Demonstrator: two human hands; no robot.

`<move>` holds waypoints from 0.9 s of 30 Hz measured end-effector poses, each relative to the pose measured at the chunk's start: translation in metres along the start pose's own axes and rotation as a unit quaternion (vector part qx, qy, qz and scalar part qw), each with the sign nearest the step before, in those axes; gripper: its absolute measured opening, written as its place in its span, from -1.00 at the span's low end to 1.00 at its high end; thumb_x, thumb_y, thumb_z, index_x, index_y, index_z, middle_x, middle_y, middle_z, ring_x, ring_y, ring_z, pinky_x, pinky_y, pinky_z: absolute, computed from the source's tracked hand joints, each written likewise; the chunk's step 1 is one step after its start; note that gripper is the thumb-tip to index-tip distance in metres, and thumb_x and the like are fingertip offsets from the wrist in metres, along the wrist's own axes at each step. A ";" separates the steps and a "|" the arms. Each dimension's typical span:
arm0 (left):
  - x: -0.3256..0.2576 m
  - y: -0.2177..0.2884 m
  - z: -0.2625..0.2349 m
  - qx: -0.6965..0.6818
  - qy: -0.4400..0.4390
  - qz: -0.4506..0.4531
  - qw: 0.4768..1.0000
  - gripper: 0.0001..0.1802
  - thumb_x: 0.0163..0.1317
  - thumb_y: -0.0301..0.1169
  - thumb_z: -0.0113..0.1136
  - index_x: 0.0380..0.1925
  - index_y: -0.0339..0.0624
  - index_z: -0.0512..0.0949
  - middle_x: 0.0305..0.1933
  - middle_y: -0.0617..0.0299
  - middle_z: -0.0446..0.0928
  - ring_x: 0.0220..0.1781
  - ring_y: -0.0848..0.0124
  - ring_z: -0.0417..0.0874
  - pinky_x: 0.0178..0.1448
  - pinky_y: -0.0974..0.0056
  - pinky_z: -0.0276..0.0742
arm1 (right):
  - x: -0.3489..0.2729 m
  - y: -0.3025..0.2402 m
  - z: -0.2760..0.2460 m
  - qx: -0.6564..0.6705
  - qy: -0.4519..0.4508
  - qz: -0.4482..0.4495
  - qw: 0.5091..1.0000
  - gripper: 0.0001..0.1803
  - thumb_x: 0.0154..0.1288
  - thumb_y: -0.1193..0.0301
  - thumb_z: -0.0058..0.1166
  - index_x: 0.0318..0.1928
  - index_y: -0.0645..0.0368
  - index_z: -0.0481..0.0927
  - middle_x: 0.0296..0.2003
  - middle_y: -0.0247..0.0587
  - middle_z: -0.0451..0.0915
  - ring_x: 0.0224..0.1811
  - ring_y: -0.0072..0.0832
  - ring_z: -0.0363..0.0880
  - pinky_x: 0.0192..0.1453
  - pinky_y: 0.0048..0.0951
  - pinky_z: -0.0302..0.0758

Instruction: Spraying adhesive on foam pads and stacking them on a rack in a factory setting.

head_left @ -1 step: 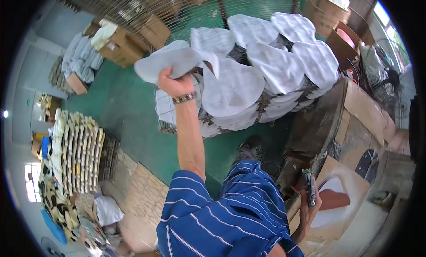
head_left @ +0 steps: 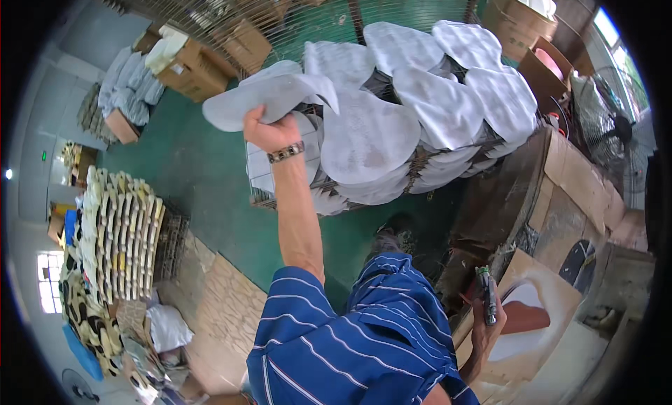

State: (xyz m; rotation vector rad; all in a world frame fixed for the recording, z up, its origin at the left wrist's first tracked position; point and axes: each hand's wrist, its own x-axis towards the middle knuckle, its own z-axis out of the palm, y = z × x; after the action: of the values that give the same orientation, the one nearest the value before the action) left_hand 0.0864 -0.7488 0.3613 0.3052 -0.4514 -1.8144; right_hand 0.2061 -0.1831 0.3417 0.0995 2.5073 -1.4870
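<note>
My left hand (head_left: pixel 271 132), arm stretched forward, grips the near edge of a grey-white curved sheet (head_left: pixel 241 104). The sheet is lifted and bent, its right end curling up over the stacks. Just right of it lies a similar hourglass-shaped sheet (head_left: pixel 367 135) on a pile, its surface speckled. Several more such sheets (head_left: pixel 437 100) top neighbouring piles on a wire rack (head_left: pixel 262 170). Low at the right, my right hand (head_left: pixel 484 335) is closed round a metal spray gun (head_left: pixel 487 296) with a greenish top. Beside it, a reddish-brown shape (head_left: pixel 523 316) shows within white residue on a cardboard sheet (head_left: pixel 560 282).
A cardboard-covered bench (head_left: pixel 560 174) stands to my right, with a fan (head_left: pixel 619 128) behind it. Cardboard boxes (head_left: pixel 192 72) stand at the far left. Stacked cream pads (head_left: pixel 129 237) rise on the left, near flattened cardboard (head_left: pixel 227 303) on the green floor (head_left: pixel 224 209).
My left hand and the sheet in it have shifted slightly to the left. My right hand stays in place with the spray gun.
</note>
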 end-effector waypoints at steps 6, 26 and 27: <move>0.015 -0.001 -0.141 0.006 0.116 0.075 0.990 -0.50 0.14 -0.38 0.07 0.07 -0.44 0.50 0.10 -0.08 0.61 0.13 -0.04 0.67 0.23 -0.13 0.63 | 0.028 -0.028 0.024 -0.051 -0.061 0.010 0.997 -0.39 0.35 0.53 0.18 0.41 0.22 0.48 -0.22 -0.24 0.68 -0.21 -0.55 0.61 -0.07 -0.48 0.56; -0.002 -0.111 -0.054 0.492 -0.143 -0.195 0.836 -0.61 0.40 -0.11 0.32 -0.12 -0.27 0.65 -0.31 0.18 0.66 -0.19 0.37 0.75 -0.16 0.23 0.73 | 0.075 -0.041 0.041 -0.010 -0.041 0.001 0.999 -0.46 0.29 0.55 0.16 0.32 0.23 0.56 -0.11 -0.11 0.73 -0.14 -0.47 0.65 0.02 -0.41 0.56; 0.024 -0.119 -0.010 0.541 -0.226 0.005 0.810 -0.63 0.37 -0.18 0.35 -0.07 -0.28 0.64 -0.23 0.17 0.67 -0.14 0.35 0.73 -0.08 0.24 0.70 | 0.073 -0.043 0.037 -0.038 -0.052 0.006 0.998 -0.42 0.36 0.49 0.13 0.39 0.16 0.47 0.04 -0.12 0.64 0.03 -0.45 0.59 0.15 -0.44 0.48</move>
State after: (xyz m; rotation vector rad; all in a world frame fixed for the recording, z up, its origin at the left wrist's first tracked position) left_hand -0.0185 -0.7440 0.2989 0.6312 -1.8279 -1.4202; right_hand 0.1332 -0.2407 0.3446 0.0239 2.4715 -1.3546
